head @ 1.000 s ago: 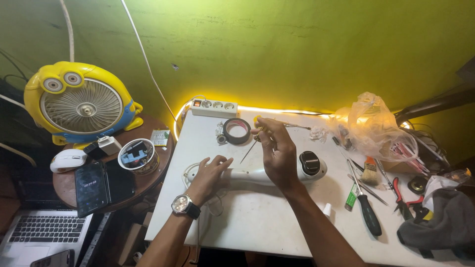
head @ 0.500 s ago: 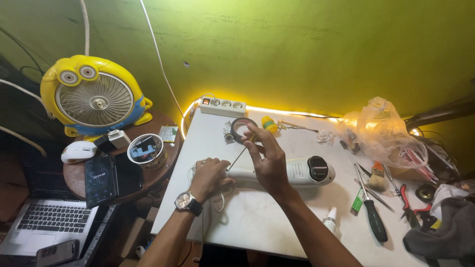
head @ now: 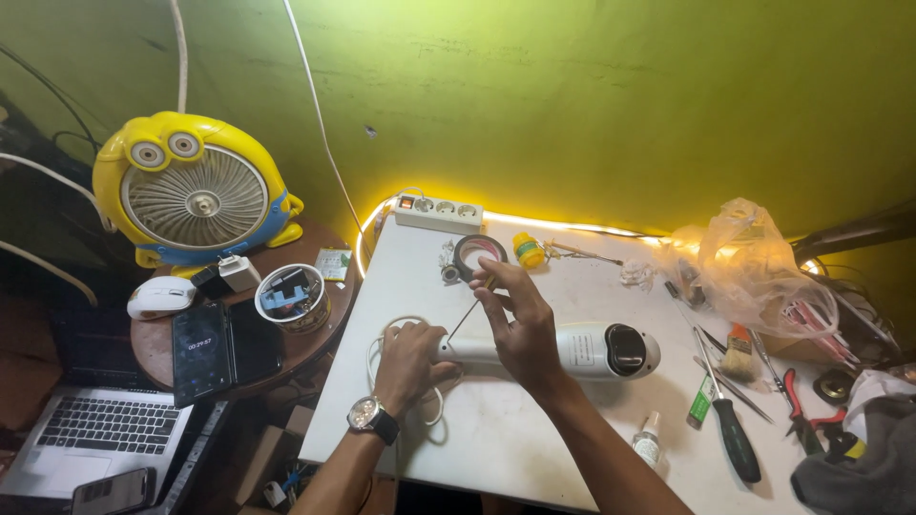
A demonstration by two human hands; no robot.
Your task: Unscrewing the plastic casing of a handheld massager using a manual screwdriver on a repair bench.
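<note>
Gripping the narrow end of a white handheld appliance (head: 582, 351) lying flat mid-table (head: 496, 458), left hand (head: 410, 360) with fingers curled shut around the handle beside a loop of white cord (head: 380, 355). Pinching a thin screwdriver (head: 469, 310) between thumb and fingertips, right hand (head: 520, 329) directly above the appliance body, shaft slanting down-left toward the handle end. Tip contact — cannot tell; hidden between the two hands.

Risks, judged from this layout: tip skating off and scoring the white casing or jabbing the left hand, caused by the steep slant and the hands sitting so close together; appliance rolling on its rounded body if the left grip loosens; cord snagging the wrist near the table edge.

Counted: one appliance, one thin screwdriver in hand, one black-handled screwdriver (head: 737, 439) lying right, one red-handled pliers (head: 797, 424), one brush (head: 739, 351), one tape roll (head: 479, 256), one power strip (head: 439, 212) by the wall, one small white bottle (head: 649, 439), one crumpled plastic bag (head: 749, 262), one yellow fan (head: 196, 195) on the side table — well apart from the work.
</note>
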